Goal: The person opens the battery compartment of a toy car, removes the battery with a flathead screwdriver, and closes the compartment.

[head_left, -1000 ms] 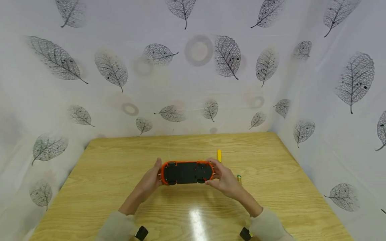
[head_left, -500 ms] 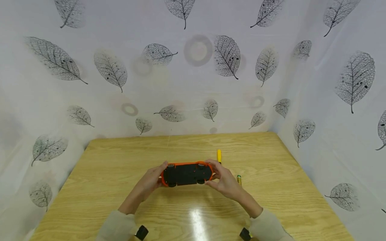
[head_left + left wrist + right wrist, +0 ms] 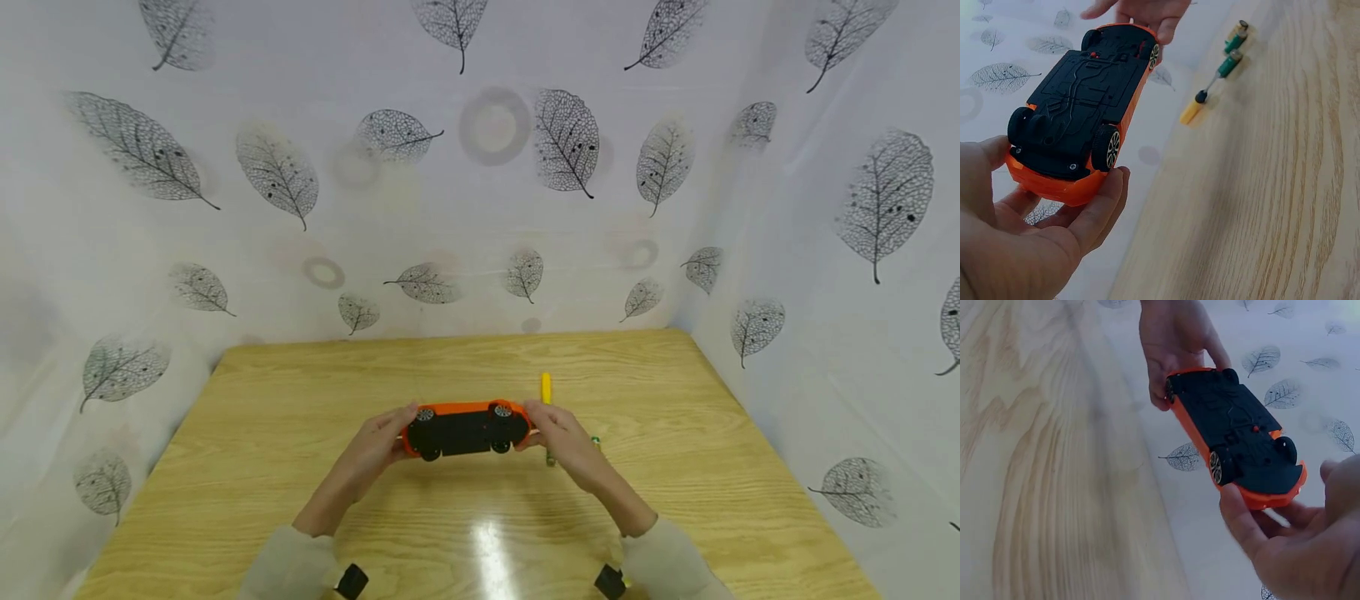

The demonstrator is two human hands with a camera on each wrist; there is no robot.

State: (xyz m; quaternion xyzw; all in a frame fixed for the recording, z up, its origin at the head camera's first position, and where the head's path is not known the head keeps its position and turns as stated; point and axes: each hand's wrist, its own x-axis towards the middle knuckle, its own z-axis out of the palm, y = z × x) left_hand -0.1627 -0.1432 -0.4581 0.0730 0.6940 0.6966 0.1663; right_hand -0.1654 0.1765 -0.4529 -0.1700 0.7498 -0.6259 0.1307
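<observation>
An orange toy car (image 3: 463, 433) is held up over the table, its black underside facing me. My left hand (image 3: 367, 454) grips the left end, thumb at one wheel and fingers around the orange bumper (image 3: 1060, 187) in the left wrist view. At the other end is my right hand (image 3: 572, 446). Its fingers (image 3: 1244, 519) curl under that end of the car beside a wheel, while the thumb (image 3: 1333, 478) stands off it in the right wrist view. Two small screws show near the bumper in the left wrist view.
Behind my right hand, a screwdriver with a yellow handle (image 3: 546, 387) lies on the wooden table (image 3: 315, 375). Near its tip is a green battery (image 3: 1230, 64), and another green and gold battery (image 3: 1235, 40) lies beyond. A white leaf-patterned curtain (image 3: 450, 208) surrounds the table.
The toy car has tilted, showing more of its orange side and upper wheels. My left thumb has come onto a wheel; my right thumb has moved off the car's end.
</observation>
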